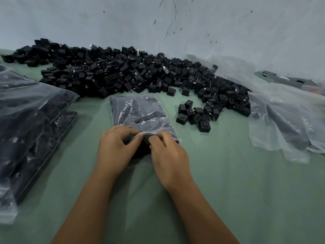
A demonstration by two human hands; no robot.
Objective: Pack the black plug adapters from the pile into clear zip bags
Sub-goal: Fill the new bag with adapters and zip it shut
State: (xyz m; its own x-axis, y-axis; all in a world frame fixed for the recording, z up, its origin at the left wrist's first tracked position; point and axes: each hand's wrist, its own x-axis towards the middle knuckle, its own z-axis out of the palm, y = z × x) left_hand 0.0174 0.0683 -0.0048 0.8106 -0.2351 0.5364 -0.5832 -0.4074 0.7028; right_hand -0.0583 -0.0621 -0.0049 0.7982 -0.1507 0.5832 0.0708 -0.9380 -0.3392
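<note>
Clear zip bag lies flat on the green cloth surface, mid-way across it, filled with dark adapters; its mouth end points toward the person. Both hands meet at that near edge. Left hand pinches the zip strip between thumb and fingertips, fingers curled. Right hand sits just beside it, touching the same strip, fingers bent over it and pinching; a dark adapter-like shape shows between the two hands, partly hidden. The rest of the bag stretches away from the hands toward the pile. Small loose cluster of adapters lies just right of the bag, apart from it. Main pile of black plug adapters runs along the far edge of the surface against the pale wall, spreading from the far-left corner toward the right. Filled bags are stacked at the left edge, blurred. Loose clear plastic sheeting or bags cover the right edge, with dark contents beneath; what exactly they hold I cannot tell. Wall shows a thin crack and scattered dark marks.
</note>
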